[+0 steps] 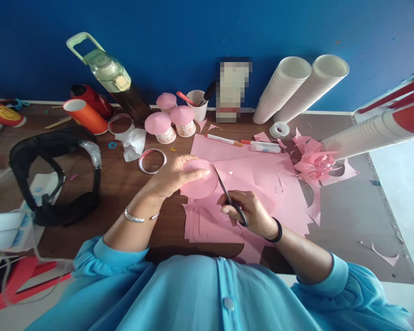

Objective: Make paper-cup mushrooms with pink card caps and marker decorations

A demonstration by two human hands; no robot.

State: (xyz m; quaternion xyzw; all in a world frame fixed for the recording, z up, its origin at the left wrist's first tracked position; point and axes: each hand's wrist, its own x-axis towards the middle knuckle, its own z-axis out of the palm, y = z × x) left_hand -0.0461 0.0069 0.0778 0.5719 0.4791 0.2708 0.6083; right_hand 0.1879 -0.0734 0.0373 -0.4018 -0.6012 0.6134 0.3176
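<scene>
A round pink paper disc [200, 186] is pinched in my left hand [175, 177], its thumb lying across the top face. My right hand [246, 209] grips a pair of scissors [224, 186] with dark handles, and the blade tips touch or nearly touch the disc's right edge. Whether the blades are parted I cannot tell. Below both hands lie stacked pink paper sheets [214, 230] with ragged cut edges. Behind them stand three small paper cups with pink cone tops [182, 117].
Two tall stacks of white paper cups [281, 92] lean at the back right. Pink scraps [313, 161] and markers [224, 139] lie nearby. Leftward are a tape roll [152, 161], a large bottle [113, 78], an orange cup [84, 115] and a black strap headset [55, 179].
</scene>
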